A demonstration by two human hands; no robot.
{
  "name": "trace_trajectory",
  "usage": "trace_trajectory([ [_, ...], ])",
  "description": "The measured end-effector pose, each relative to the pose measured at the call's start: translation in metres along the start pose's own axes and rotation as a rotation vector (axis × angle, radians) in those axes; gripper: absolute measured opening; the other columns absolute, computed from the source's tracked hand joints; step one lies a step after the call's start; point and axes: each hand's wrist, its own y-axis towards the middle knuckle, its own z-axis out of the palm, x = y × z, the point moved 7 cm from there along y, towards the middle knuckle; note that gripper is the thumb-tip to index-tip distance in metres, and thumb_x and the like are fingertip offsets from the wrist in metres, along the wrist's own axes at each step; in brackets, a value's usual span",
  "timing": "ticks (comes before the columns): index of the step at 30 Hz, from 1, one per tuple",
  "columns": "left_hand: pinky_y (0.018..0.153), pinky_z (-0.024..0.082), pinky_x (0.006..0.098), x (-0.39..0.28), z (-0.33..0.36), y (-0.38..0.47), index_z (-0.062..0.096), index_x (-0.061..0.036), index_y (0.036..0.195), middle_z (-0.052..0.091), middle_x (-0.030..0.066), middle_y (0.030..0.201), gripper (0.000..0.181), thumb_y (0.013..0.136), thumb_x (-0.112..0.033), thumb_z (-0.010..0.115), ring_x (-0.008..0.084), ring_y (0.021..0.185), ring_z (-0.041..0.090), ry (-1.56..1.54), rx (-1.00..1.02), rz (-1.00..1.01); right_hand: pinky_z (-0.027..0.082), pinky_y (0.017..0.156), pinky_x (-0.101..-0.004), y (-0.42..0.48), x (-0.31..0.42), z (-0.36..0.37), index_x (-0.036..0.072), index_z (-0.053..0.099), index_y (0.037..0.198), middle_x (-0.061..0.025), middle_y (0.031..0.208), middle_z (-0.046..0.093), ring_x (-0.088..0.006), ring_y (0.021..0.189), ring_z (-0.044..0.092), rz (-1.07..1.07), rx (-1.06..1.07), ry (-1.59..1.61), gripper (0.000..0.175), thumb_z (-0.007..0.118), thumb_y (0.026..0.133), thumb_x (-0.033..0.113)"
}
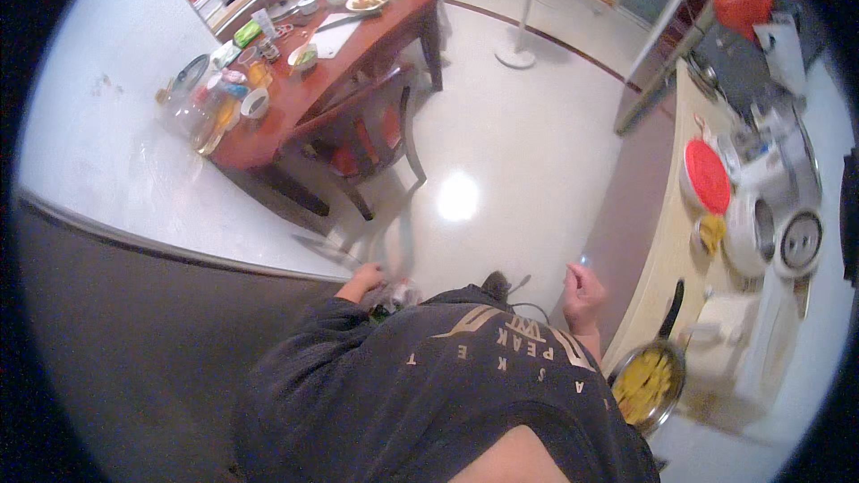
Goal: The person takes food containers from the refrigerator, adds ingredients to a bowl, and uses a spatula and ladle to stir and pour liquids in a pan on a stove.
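At the lower middle, my left hand [366, 277] is closed around one end of a long, thin grey object that looks like a knife [327, 247]; blur hides its details. Beside that hand, low down, is a crumpled clear plastic bag [405, 292]. My right hand [582, 292] hangs near the counter front with its fingers curled and no object visible in it. A small bluish bright spot shows by its fingertips; I cannot tell what it is. A frying pan [647, 382] with yellow pieces of food lies on the counter to the right of my right hand.
Left, a red wooden table [282, 127] holds dishes, a white cutting board [339, 37] and bottles; a chair [366, 147] stands against it. A pedestal fan [517, 57] stands ahead. The right counter [661, 241] bears a red strainer [706, 176] and a rice cooker [751, 231].
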Motion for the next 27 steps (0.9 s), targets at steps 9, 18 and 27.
trace_trajectory([
  [9, 0.056, 0.050, 0.0321, -0.048, -0.015, -0.005, 0.064, -0.0051, 0.095, 0.066, 0.0085, 0.076, 0.026, 0.074, -0.020, 0.058, 0.0181, 0.061, 0.064, -0.508, -0.264, -0.254, 0.048, 0.052, -0.0267, 0.224, -0.079, 0.020, 0.002, 0.062, 0.090, -0.0116, 0.076, 0.063, -0.0150, 0.061, 0.060, -0.133, 0.155, 0.078, 0.010, 0.058, 0.081, 0.001],
  [18, 0.056, 0.048, 0.0276, -0.158, -0.046, 0.089, 0.060, -0.0038, 0.106, 0.066, 0.0074, 0.079, 0.033, 0.078, -0.021, 0.058, 0.0139, 0.064, 0.062, -0.605, -0.235, -0.153, 0.049, 0.055, -0.0270, 0.339, -0.073, 0.144, 0.002, 0.062, 0.091, -0.0121, 0.077, 0.063, -0.0177, 0.061, 0.060, -0.308, 0.332, 0.191, 0.014, 0.056, 0.079, -0.002],
  [27, 0.080, 0.047, 0.0313, -0.443, -0.267, 0.187, 0.044, -0.0078, 0.126, 0.058, 0.0053, 0.109, 0.047, 0.087, -0.031, 0.055, 0.0138, 0.093, 0.056, -0.856, 0.215, 0.407, 0.044, 0.051, -0.0216, 0.486, -0.121, 0.214, 0.001, 0.061, 0.096, -0.0058, 0.070, 0.059, -0.0104, 0.056, 0.053, -0.202, 0.301, 0.136, 0.014, 0.054, 0.085, 0.003],
])
